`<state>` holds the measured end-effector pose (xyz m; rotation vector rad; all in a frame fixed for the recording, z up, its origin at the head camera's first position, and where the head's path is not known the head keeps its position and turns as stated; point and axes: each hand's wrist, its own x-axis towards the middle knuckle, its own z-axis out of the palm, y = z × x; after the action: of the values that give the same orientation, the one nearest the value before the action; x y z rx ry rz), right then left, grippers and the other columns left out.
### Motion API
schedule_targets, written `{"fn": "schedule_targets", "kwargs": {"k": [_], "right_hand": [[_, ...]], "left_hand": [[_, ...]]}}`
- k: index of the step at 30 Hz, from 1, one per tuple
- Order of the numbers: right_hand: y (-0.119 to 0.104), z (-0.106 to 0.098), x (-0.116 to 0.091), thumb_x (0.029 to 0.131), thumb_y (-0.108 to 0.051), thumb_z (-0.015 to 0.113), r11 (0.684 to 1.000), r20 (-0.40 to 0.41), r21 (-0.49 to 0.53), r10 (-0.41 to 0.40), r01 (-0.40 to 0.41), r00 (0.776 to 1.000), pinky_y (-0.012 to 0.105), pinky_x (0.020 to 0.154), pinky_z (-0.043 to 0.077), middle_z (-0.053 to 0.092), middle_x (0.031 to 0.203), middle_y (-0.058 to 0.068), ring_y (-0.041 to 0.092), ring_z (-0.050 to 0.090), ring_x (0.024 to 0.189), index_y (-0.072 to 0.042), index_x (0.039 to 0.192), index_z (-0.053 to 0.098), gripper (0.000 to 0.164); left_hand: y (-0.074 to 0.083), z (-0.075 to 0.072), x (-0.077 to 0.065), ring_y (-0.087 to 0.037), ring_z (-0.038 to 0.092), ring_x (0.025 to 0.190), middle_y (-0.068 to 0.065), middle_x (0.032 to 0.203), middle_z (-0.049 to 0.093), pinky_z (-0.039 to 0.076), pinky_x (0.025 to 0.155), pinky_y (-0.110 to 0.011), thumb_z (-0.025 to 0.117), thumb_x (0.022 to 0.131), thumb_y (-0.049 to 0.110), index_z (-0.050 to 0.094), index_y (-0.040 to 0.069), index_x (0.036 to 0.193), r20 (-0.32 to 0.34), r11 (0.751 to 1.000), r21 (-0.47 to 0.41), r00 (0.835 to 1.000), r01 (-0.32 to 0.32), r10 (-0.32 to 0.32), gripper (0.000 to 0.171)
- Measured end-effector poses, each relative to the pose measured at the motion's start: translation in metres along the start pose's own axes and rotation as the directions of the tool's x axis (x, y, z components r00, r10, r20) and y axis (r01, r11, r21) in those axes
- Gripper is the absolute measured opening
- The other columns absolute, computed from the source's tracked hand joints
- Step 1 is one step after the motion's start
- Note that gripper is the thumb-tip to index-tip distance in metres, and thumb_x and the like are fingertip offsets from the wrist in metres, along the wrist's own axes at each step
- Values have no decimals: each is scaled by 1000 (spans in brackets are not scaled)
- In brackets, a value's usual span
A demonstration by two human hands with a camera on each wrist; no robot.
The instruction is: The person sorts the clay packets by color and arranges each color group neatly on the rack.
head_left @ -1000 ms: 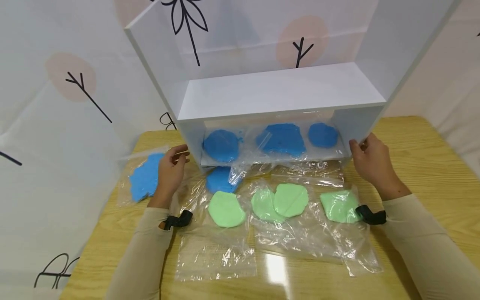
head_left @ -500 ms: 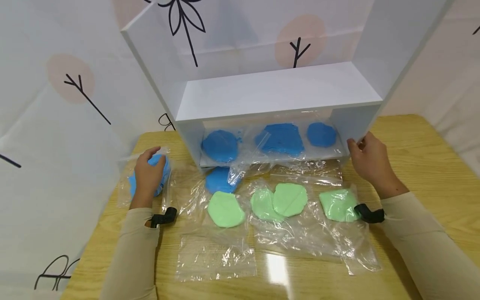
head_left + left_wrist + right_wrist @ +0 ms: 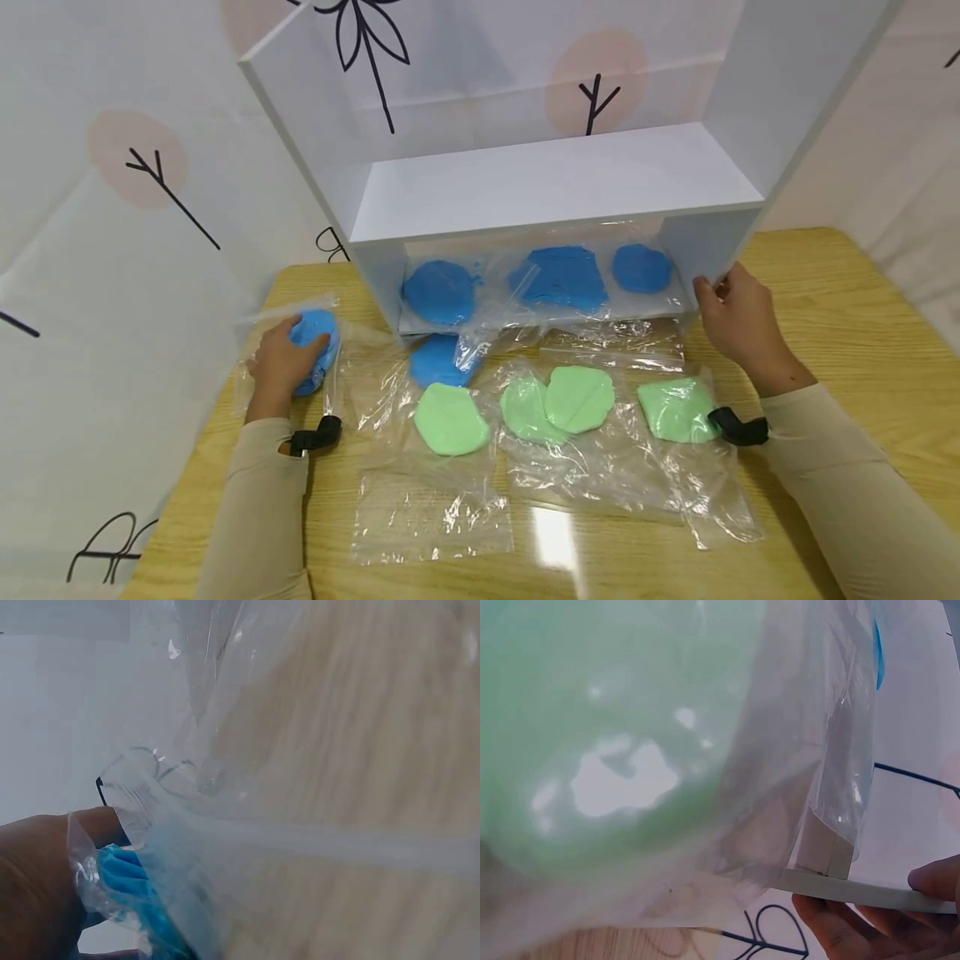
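My left hand [image 3: 283, 367] grips a blue dough-like slab [image 3: 322, 327] in a clear plastic bag on the table's left side. The left wrist view shows the slab [image 3: 129, 876] bunched and creased inside the film, against the fingers. At the right, my right hand [image 3: 742, 325] holds the lower side panel of a white shelf unit [image 3: 555, 183]. Its thumb [image 3: 935, 879] lies on one side of the panel edge and the other fingers on the opposite side. Bagged blue slabs [image 3: 562, 279] lie in the shelf's bottom compartment.
Another blue slab [image 3: 437, 362] lies in front of the shelf. Several pale green slabs [image 3: 452, 419] in clear bags [image 3: 435, 525] spread over the wooden table [image 3: 832, 308]. A patterned cloth [image 3: 67, 400] hangs behind and at the left.
My left hand has moved left from beside the shelf's side panel to the bagged blue slab and grasped it. The slab has bunched up. My right hand has stayed on the panel.
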<state>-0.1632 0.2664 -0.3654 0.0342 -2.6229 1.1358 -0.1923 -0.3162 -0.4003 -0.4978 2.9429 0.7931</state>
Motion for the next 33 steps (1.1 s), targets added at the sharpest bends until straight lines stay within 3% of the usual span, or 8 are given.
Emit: {"fn": "schedule_targets", "kwargs": {"k": [4, 10, 15, 18, 26, 33], "right_hand": [[0, 0, 0, 106, -14, 40, 1000, -2, 1, 4, -4, 1000, 65, 85, 51, 52, 129, 42, 59, 55, 115, 17, 137, 42, 44], [3, 1, 0, 106, -15, 41, 1000, -12, -14, -5, 5, 1000, 58, 79, 50, 54, 126, 42, 56, 58, 110, 17, 136, 44, 43], [3, 1, -1, 106, -15, 40, 1000, -3, -1, 2, -2, 1000, 65, 85, 50, 53, 129, 43, 58, 57, 113, 17, 137, 43, 45], [2, 1, -1, 106, -15, 39, 1000, -1, -1, 10, -10, 1000, 67, 86, 48, 52, 130, 43, 58, 56, 114, 17, 138, 42, 45], [3, 1, 0, 106, -14, 39, 1000, 7, 21, 19, -19, 1000, 70, 87, 47, 50, 133, 43, 59, 54, 116, 16, 140, 40, 46], [2, 1, 0, 106, -14, 39, 1000, 2, 23, 0, 0, 1000, 71, 86, 47, 50, 132, 43, 61, 54, 116, 17, 138, 41, 45]], "left_hand": [[1, 0, 0, -57, 13, 147, -31, 162, 15, 6, 112, -78, 55, 95, 57, 23, 13, 160, 35, 998, 47, 999, -33, 31, 85], [-1, 1, 1, -64, -6, 145, -33, 163, -1, 0, 108, -82, 56, 90, 67, 14, 14, 162, 104, 997, 75, 995, -14, 6, 99], [-4, 1, -1, -64, -16, 143, -34, 161, -11, -3, 100, -88, 57, 87, 72, 5, 14, 162, 174, 993, 116, 985, -15, -6, 109], [-2, -1, -3, -65, -15, 142, -35, 161, -12, 2, 102, -87, 60, 88, 68, 5, 12, 162, 185, 992, 124, 983, -32, 9, 108], [6, -5, -7, -70, 2, 141, -40, 159, 4, 13, 104, -84, 62, 91, 57, 10, 5, 161, 189, 986, 146, 980, -86, 58, 101], [14, -5, -11, -70, 8, 139, -40, 157, 14, 18, 104, -83, 64, 92, 52, 18, -1, 158, 219, 978, 156, 970, -139, 102, 97]]}}
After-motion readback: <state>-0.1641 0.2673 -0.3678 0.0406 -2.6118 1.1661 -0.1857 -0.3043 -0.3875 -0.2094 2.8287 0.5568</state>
